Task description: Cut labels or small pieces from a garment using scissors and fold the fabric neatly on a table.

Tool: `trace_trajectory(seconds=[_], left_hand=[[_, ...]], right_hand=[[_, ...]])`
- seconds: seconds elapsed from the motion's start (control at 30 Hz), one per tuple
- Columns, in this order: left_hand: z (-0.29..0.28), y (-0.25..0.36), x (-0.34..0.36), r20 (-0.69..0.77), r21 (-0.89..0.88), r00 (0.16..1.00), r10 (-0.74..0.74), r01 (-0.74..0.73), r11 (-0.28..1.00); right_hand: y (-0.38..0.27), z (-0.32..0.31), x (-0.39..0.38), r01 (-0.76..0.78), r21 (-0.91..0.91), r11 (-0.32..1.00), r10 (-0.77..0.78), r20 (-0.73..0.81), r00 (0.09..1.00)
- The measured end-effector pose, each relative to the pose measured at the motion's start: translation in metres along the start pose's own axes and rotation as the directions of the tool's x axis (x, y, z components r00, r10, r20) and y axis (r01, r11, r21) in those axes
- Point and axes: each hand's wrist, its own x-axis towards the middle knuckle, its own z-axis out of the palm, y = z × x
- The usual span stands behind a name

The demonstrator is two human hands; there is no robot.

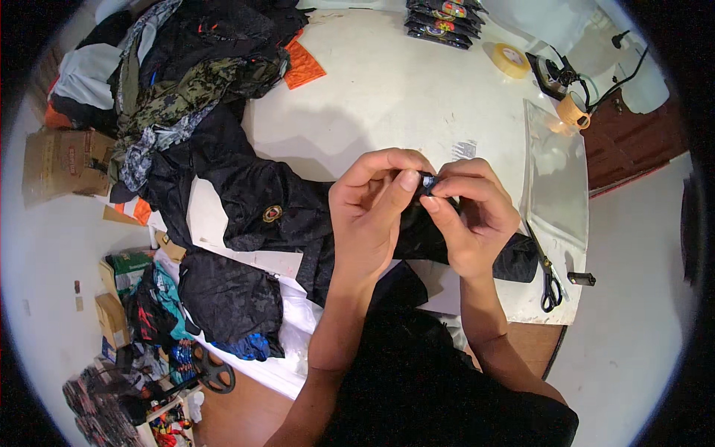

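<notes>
A black garment (290,182) with a small round patch (272,214) lies stretched across the white table below my hands. My left hand (376,201) pinches a bit of dark cloth (427,176) between thumb and fingers. From the other side, my right hand (477,212) pinches the same bit, its fingertips close to those of my left. A small whitish-blue spot shows on the cloth between them. Whether this cloth is part of the garment underneath is hard to make out, as my fingers cover most of it.
Heaped clothes (194,67) fill the table's far left. Stacked black packets (445,21), a tape roll (511,59), an iron (550,76) and a yellow cup (573,110) stand far right. Nearer are a clear plastic sheet (555,175), black-handled scissors (551,290) and a small black object (581,279).
</notes>
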Motion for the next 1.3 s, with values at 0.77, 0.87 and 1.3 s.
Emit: trace_trajectory(seconds=[0.77,0.87,1.3], left_hand=[[0.007,0.031,0.001,-0.028,0.305,0.997,-0.074,0.079,0.949],[0.012,0.037,0.002,-0.031,0.416,0.992,-0.125,0.127,0.901],[-0.002,0.032,0.006,0.025,0.718,0.999,0.022,-0.033,0.695]], right_hand=[[-0.008,-0.018,0.012,-0.374,0.501,0.781,0.395,0.068,0.916],[-0.009,-0.021,0.014,-0.37,0.514,0.774,0.397,0.06,0.916],[-0.003,-0.03,0.013,-0.394,0.44,0.807,0.391,0.101,0.915]])
